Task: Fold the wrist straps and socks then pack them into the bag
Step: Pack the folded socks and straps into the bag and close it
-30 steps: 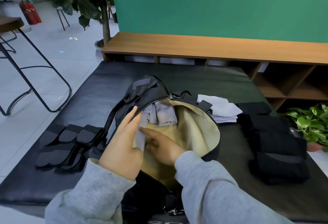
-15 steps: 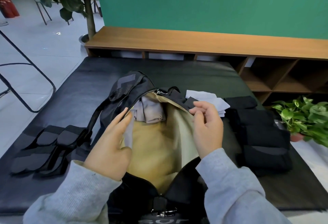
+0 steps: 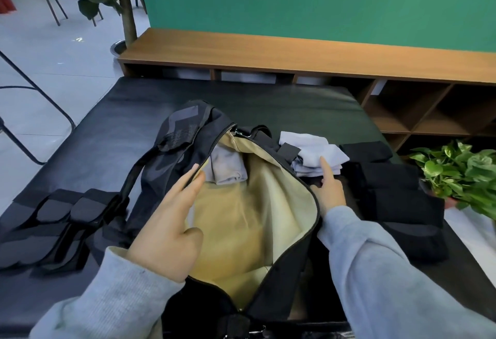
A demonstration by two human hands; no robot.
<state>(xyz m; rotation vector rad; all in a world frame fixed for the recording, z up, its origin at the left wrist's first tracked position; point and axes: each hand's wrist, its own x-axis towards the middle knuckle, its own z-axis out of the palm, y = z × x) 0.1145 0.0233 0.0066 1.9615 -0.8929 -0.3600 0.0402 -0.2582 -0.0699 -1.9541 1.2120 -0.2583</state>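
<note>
A black bag [image 3: 284, 271] with a tan lining lies unzipped on the dark mat. A folded grey sock [image 3: 228, 165] sits inside at its far end. My left hand [image 3: 171, 226] holds the left edge of the opening back with straight fingers. My right hand [image 3: 331, 188] is outside the bag on its right, index finger touching a pile of folded white socks [image 3: 314, 151]. Black wrist straps [image 3: 61, 220] lie flat to the left of the bag. More folded black items [image 3: 397, 193] are stacked to the right.
The dark mat [image 3: 268, 102] covers a low table. A wooden shelf unit [image 3: 295, 54] runs behind it below a green wall. A potted green plant [image 3: 461, 175] stands at the right edge, and a tree trunk [image 3: 127, 8] and chair legs at the far left.
My right hand came out of the bag, passed over its right rim, and now touches the white sock pile. My left hand stays on the bag's left edge.
</note>
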